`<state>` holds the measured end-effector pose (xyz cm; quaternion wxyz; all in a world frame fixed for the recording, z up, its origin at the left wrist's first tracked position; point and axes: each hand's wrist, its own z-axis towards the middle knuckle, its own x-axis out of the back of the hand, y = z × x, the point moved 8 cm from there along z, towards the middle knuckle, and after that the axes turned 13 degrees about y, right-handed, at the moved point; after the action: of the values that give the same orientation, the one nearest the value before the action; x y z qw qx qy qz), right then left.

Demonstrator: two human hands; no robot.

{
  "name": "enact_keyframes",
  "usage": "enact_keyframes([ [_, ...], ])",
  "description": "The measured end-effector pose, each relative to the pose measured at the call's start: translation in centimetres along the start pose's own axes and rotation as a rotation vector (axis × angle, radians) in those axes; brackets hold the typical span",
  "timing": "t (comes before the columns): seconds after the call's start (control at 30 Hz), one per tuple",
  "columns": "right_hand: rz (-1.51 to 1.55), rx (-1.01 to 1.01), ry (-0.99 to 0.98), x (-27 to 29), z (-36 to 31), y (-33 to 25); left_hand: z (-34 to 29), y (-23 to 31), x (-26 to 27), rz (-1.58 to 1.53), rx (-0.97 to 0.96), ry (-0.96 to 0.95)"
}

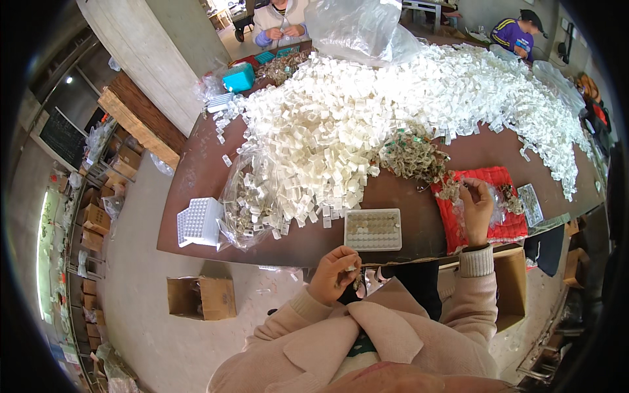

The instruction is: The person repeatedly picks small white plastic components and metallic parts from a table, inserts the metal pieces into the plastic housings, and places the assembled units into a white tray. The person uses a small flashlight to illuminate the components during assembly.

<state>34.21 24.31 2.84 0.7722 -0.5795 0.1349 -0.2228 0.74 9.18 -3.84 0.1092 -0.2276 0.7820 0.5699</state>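
Observation:
Just in front of the table's near edge, my left hand point(333, 275) is closed in a pinch around a small pale piece point(350, 268), mostly covered by the fingers. Beyond it lies a white compartment tray point(373, 230), with small pieces in some of its cells. My right hand point(477, 213) is over a red cloth point(499, 175) at the right, its thumb and fingertips pressed together. Whatever they pinch is too small to name. Tangled small metal-looking parts point(508, 200) and clear plastic lie on the cloth around that hand.
A huge heap of small clear and white plastic cases point(327, 124) covers much of the brown table point(187, 219). A brownish tangle of parts point(414, 154) sits near the cloth. White stacked trays point(202, 221) stand left. Cardboard box point(202, 298) on the floor; two people work across the table.

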Motion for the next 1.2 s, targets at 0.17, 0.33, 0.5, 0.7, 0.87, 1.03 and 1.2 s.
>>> enact_keyframes([
  [0.17, 0.273, -0.23, -0.051, -0.3, -0.8, 0.9, -0.8, 0.8, -0.5, 0.307, 0.057, 0.038],
  [0.33, 0.398, -0.242, 0.043, 0.0, -1.1, 1.1, -1.4, 1.5, -1.0, 0.317, 0.041, 0.029],
  [0.5, 0.353, -0.194, -0.039, -1.0, -1.8, -0.2, -1.6, 1.6, -0.8, 0.301, 0.045, 0.022],
  [0.7, 0.256, 0.06, -0.205, -3.7, -5.0, -6.3, -1.7, 2.6, -1.3, 0.309, -0.006, 0.006],
  [0.87, -0.162, 0.496, -0.605, -8.5, -13.0, -11.8, -1.2, 4.9, -4.0, 0.03, -0.281, -0.048],
  [1.03, -0.097, 0.696, -0.647, -10.1, -15.9, -15.6, -1.2, 5.8, -3.4, 0.03, -0.206, 0.018],
  [1.2, -0.095, 0.793, -0.655, -11.0, -17.4, -16.8, -1.7, 7.4, -2.6, 0.142, -0.377, 0.028],
])
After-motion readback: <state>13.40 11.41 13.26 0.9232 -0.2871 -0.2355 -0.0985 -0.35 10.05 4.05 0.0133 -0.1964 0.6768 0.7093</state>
